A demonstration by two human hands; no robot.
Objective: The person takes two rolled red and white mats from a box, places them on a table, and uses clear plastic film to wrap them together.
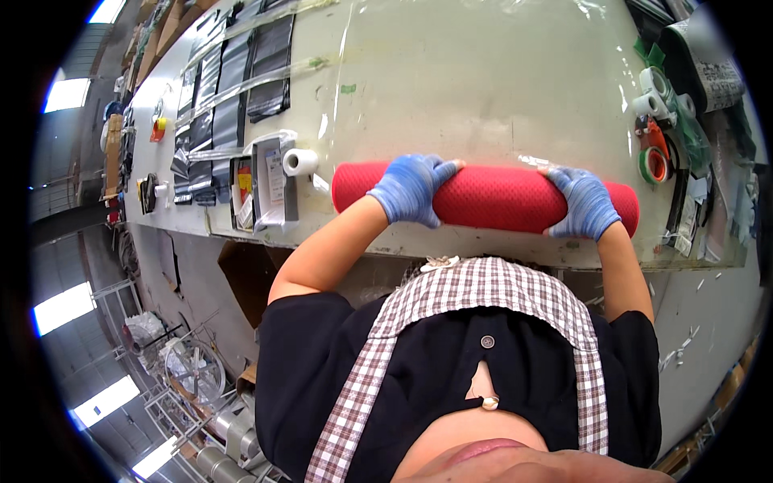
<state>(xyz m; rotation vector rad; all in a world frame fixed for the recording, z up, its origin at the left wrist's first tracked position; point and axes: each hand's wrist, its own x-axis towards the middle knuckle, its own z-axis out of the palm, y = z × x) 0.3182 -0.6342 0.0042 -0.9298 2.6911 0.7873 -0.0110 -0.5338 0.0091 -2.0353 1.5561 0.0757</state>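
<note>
A rolled-up red mat with a finely textured surface lies crosswise near the front edge of the pale worktable. My left hand, in a blue knit glove with bare fingertips, grips the roll left of its middle. Toward the right end, my right hand, gloved the same way, curls over the roll with its thumb on the near side. Both ends of the mat stick out past my hands. The underside of the roll is hidden.
Left of the mat stand a white roll and a grey box. Black plastic bags lie farther left under clear strips. Tape rolls, an orange-red tape dispenser and plastic wrap crowd the right edge.
</note>
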